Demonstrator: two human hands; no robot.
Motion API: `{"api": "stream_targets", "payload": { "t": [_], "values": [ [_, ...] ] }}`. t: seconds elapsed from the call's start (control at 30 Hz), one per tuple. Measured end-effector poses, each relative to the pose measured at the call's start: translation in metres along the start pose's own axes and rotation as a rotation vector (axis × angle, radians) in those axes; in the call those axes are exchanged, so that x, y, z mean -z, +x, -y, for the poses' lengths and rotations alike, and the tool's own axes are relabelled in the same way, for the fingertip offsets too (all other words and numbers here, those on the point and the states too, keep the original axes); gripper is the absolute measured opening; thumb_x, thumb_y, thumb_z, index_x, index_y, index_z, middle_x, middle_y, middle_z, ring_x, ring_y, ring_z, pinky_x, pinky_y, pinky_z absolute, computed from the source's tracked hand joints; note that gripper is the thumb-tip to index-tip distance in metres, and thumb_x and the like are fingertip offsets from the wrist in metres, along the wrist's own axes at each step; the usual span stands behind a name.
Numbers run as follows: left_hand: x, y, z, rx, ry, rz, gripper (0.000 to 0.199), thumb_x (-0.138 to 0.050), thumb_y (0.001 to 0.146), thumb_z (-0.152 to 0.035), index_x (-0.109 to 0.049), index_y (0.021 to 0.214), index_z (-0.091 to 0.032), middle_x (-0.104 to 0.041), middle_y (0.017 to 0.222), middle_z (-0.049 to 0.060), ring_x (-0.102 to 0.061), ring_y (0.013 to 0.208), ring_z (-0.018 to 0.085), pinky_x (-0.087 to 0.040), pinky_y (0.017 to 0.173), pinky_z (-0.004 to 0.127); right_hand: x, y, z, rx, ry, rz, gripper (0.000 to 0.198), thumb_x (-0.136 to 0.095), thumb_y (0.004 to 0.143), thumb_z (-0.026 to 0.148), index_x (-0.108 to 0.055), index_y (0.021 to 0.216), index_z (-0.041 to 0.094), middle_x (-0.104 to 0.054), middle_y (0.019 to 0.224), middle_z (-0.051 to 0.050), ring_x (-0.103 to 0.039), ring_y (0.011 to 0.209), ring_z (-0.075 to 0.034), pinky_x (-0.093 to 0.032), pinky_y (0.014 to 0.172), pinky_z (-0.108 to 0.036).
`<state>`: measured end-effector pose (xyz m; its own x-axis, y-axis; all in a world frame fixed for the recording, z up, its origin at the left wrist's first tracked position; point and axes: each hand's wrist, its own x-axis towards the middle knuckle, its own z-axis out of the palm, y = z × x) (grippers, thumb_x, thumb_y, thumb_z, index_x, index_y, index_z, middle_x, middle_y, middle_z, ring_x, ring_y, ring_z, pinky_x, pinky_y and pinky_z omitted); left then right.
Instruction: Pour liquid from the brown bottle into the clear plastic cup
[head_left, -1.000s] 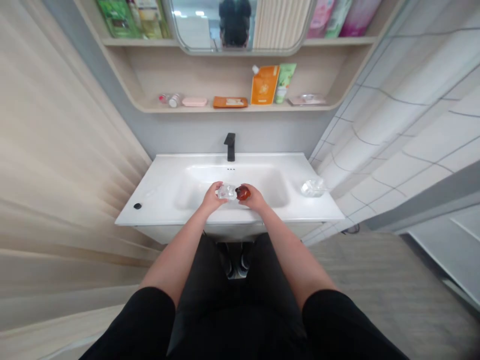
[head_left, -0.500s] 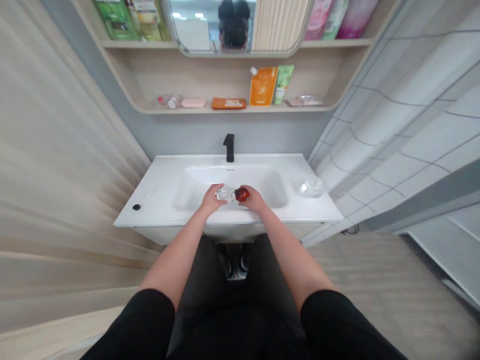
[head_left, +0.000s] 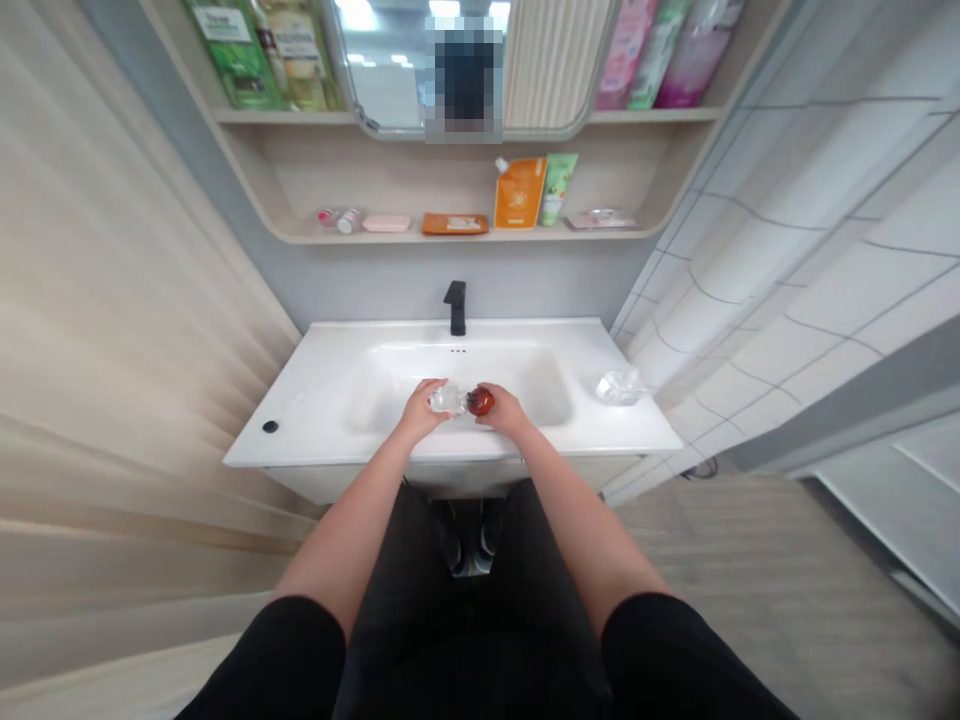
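Amber-brown and glossy, the small rounded container with a dark neck (head_left: 481,401) is up over the front of the basin, and the right hand (head_left: 508,412) has it, grip curled around its outer side. Facing it, neck to neck, comes the clear, see-through small container (head_left: 447,400), and the left hand's (head_left: 420,412) grip is wrapped around that one! The two ends meet or nearly meet; whether they touch, I cannot tell.

Below them both lies the white rectangular sink basin (head_left: 536,385), sunk into a glossy white counter (head_left: 300,390). Behind it stands the matt black angular faucet (head_left: 457,312). Out on the counter's left, near the front edge, sits a small round black piece (head_left: 270,427); over on the right, well apart from the hands, a clear, crinkly-looking plastic object (head_left: 620,387).

Up to the pale wooden wall shelf (head_left: 300,233): an orange spouted pouch (head_left: 520,195) stands upright beside a light green tube (head_left: 558,190), with a flat orange packet (head_left: 454,224) lying to their left, then a pink rounded bar-shaped item (head_left: 387,223). Above hangs a round-cornered mirror (head_left: 390,85).
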<state>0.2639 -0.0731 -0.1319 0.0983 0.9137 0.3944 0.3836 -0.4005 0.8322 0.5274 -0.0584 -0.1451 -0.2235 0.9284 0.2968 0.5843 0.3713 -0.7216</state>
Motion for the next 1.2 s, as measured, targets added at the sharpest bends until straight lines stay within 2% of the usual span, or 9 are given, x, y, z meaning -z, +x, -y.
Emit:
{"api": "stream_targets", "payload": {
  "t": [0.27, 0.57, 0.8, 1.2],
  "values": [
    [0.0005, -0.0002, 0.0001, -0.018, 0.028, 0.014, 0.075, -0.1, 0.063, -0.026, -0.078, 0.135, -0.026, -0.065, 0.138, 0.011, -0.067, 0.129, 0.034, -0.057, 0.114, 0.054, 0.0008, -0.0002, 0.001, -0.006, -0.021, 0.014, 0.086, -0.096, 0.054, 0.019, -0.073, 0.137, 0.031, -0.078, 0.137, -0.006, -0.074, 0.129, -0.037, -0.056, 0.117, -0.057],
    [-0.002, 0.0002, 0.0065, -0.046, 0.064, 0.005, 0.076, -0.1, 0.065, -0.026, -0.078, 0.137, -0.025, -0.066, 0.137, 0.011, -0.067, 0.13, 0.033, -0.056, 0.118, 0.053, 0.0036, 0.0006, 0.0054, -0.02, -0.069, 0.037, 0.084, -0.095, 0.055, 0.018, -0.074, 0.136, 0.032, -0.079, 0.134, -0.005, -0.074, 0.128, -0.038, -0.057, 0.117, -0.057],
    [-0.0019, 0.0, 0.0061, -0.048, 0.133, 0.019, 0.077, -0.099, 0.067, -0.025, -0.076, 0.14, -0.025, -0.065, 0.14, 0.01, -0.068, 0.13, 0.031, -0.056, 0.119, 0.051, 0.0059, -0.0002, 0.0083, -0.045, -0.147, 0.093, 0.087, -0.095, 0.061, 0.02, -0.069, 0.144, 0.028, -0.076, 0.143, -0.008, -0.07, 0.137, -0.037, -0.054, 0.121, -0.054],
    [-0.0024, 0.0076, 0.0061, -0.081, 0.179, 0.034, 0.076, -0.099, 0.066, -0.027, -0.076, 0.139, -0.025, -0.066, 0.137, 0.009, -0.069, 0.129, 0.031, -0.057, 0.118, 0.051, 0.0065, 0.0005, 0.0057, -0.072, -0.124, 0.082, 0.089, -0.097, 0.06, 0.019, -0.069, 0.143, 0.029, -0.076, 0.144, -0.007, -0.071, 0.136, -0.036, -0.054, 0.121, -0.052]
  ]
}}
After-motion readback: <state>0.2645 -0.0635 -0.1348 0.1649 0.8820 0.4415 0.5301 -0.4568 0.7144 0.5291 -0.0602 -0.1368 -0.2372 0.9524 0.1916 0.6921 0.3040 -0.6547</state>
